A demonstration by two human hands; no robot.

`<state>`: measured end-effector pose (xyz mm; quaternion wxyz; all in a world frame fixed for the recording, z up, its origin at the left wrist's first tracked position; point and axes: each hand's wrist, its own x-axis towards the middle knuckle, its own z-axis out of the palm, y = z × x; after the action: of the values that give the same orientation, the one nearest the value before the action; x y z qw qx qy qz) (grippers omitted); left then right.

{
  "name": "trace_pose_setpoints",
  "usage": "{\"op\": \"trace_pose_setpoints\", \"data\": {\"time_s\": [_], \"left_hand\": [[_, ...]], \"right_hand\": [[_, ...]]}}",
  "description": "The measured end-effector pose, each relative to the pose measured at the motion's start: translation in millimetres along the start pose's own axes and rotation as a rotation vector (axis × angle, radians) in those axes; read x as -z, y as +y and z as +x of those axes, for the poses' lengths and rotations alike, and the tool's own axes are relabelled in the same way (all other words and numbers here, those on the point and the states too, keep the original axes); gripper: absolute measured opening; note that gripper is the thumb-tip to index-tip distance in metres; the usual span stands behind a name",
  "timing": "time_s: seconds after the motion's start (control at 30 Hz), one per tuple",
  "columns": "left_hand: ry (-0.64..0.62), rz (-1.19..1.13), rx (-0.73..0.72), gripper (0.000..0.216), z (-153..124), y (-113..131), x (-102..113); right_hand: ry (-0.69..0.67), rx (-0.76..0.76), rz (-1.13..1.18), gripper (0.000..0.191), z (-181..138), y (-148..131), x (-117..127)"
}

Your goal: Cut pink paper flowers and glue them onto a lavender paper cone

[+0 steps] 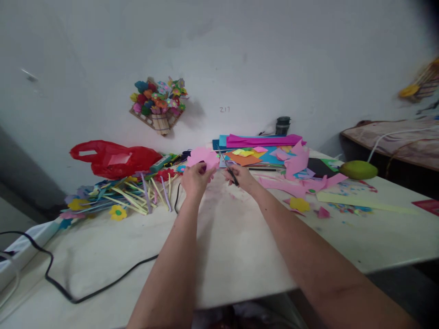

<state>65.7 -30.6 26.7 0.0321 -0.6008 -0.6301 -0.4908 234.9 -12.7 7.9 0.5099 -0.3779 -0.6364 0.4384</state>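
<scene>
My left hand (195, 178) pinches a pink paper flower cutout (202, 156) with a scalloped edge, held up above the table. A small dark purple piece shows by the fingers; I cannot make out what it is. My right hand (242, 177) is closed around the black handles of a pair of scissors (224, 158). Their blades point up and away, just right of the pink cutout and apart from it. Pink paper scraps (297, 162) and a yellow paper flower (299, 204) lie to the right of my right hand.
On the left are a red plastic bag (116, 160), paper strips (135, 198), several paper flowers and a black cable (103, 290). Coloured paper sheets (264, 140) lie at the back. A yellow-green oval object (358, 170) sits right, a dark jar (283, 125) behind.
</scene>
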Motion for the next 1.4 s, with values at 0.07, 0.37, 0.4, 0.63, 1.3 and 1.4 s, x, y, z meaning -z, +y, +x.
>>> {"op": "trace_pose_setpoints", "data": {"time_s": [0.07,0.37,0.4,0.63,1.3,1.4], "left_hand": [[0.007,0.042,-0.044,0.028,-1,-1,-1],[0.012,0.086,-0.143,0.026,-1,-6,-5],[0.010,0.085,-0.149,0.026,-1,-6,-4],[0.007,0.143,-0.200,0.029,-1,-8,-5],[-0.098,0.241,-0.395,0.024,-7,-2,-5],[-0.099,0.248,-0.418,0.025,-7,-2,-6]], "right_hand": [[0.010,-0.006,0.004,0.032,0,0,0],[0.024,0.000,0.008,0.036,-1,-1,3],[0.032,0.002,0.011,0.036,-1,0,3],[0.112,0.023,0.032,0.041,6,8,6],[0.347,0.026,0.153,0.050,15,7,8],[0.364,0.024,0.178,0.054,17,9,8]]}}
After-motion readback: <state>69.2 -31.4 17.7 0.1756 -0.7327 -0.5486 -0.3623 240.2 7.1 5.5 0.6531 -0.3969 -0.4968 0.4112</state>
